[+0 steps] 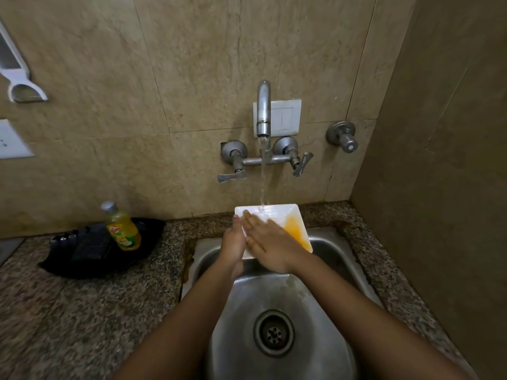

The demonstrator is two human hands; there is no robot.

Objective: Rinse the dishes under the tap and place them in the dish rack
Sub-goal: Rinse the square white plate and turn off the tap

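Observation:
A square white plate (277, 212) with an orange stain on its right side is held tilted over the steel sink (323, 305). Water runs from the wall tap (264, 111) onto the plate's far edge. My left hand (233, 248) grips the plate by its left edge. My right hand (270, 245) lies flat on the plate's face, fingers spread toward the upper left, beside the stain. No dish rack is in view.
A yellow dish soap bottle (122, 229) stands on a black tray (82, 253) on the granite counter (68, 311) to the left. Two tap handles (231, 176) flank the spout. The sink drain (273, 332) lies near me. A wall closes in on the right.

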